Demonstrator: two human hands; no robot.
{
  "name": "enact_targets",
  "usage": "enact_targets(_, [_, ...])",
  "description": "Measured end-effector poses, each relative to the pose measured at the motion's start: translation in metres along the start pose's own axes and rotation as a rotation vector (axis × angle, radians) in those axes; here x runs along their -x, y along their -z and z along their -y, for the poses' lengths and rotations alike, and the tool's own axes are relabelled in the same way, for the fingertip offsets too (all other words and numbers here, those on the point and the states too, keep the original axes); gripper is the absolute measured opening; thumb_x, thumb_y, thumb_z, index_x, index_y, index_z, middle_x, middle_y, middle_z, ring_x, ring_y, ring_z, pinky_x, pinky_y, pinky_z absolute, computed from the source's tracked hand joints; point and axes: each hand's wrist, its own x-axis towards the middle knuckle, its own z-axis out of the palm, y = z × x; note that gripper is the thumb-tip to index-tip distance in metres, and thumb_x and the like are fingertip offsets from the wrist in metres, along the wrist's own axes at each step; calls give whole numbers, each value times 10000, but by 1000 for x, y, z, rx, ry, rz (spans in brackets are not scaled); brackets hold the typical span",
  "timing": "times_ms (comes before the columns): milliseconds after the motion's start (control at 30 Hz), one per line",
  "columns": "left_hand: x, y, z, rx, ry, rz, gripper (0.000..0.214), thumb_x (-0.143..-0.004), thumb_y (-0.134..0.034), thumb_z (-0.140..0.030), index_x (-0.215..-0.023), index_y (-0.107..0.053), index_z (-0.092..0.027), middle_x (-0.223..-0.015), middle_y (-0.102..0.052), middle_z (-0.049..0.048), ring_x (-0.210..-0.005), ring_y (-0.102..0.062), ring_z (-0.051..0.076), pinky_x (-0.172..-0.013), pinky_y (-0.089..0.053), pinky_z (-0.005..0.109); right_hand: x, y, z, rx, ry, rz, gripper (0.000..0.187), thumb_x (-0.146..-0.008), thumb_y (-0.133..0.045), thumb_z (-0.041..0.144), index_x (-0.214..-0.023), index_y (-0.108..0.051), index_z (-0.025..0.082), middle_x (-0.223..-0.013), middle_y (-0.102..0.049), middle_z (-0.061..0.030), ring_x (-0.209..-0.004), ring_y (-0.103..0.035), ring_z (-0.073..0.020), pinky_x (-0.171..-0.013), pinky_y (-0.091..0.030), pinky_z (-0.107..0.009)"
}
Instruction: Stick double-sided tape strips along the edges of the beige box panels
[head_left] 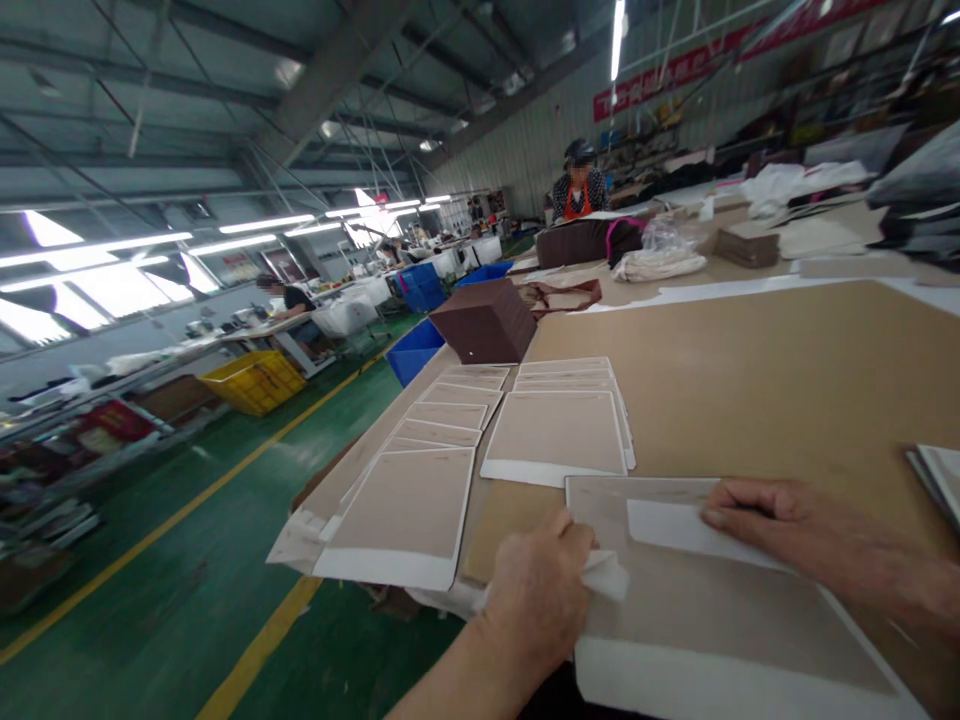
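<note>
A beige flat panel (675, 620) with white borders lies at the table's near edge, right in front of me. On its upper part is a white rectangular strip (667, 528). My right hand (787, 515) has its thumb and fingers closed at the strip's right portion. My left hand (536, 590) is closed around a thin, crumpled white piece (609, 575), which sticks out on the right side of the fist, over the panel's left part. Whether the piece is paper or film I cannot tell. Part of the strip is hidden under the right fingers.
Overlapping similar panels (405, 510) lie at the left, with another group (559, 430) beside them. Behind stands a brown stack (484, 320). Dark-edged sheets (941, 480) lie at the far right. A co-worker (579, 185) is across the table. Blue bins (416, 350) stand beyond the left edge.
</note>
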Motion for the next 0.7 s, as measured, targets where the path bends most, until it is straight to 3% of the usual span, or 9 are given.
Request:
enact_targets(100, [-13,-13,3,-41,-38,-8,228,-754,-474,-135,-934,-589,-213,-1034,-596,36,-785,-603,197,-624,-435,293,-22,-3,17,122,-10,91,414,-777,-588,613,-745,-692,214,-642,-606,-4,-565,-493,-143,-500,-329,-249])
enact_targets(300, [-17,-34,11,-4,-72,-50,226,-732,-522,-153,-944,-571,-211,-1048,-581,43,-844,-585,188,-719,-471,285,-51,-27,47,158,17,130,362,-762,-567,530,-673,-614,182,-576,-507,24,-536,-395,-113,-502,-259,-248])
enact_targets(700, [-16,-58,21,10,-113,-200,139,-774,-517,-159,-895,-551,-220,-967,-565,17,-792,-562,175,-698,-473,288,-82,-36,44,394,-4,131,312,-687,-556,474,-613,-586,173,-572,-484,10,-558,-405,-134,-514,-264,-273])
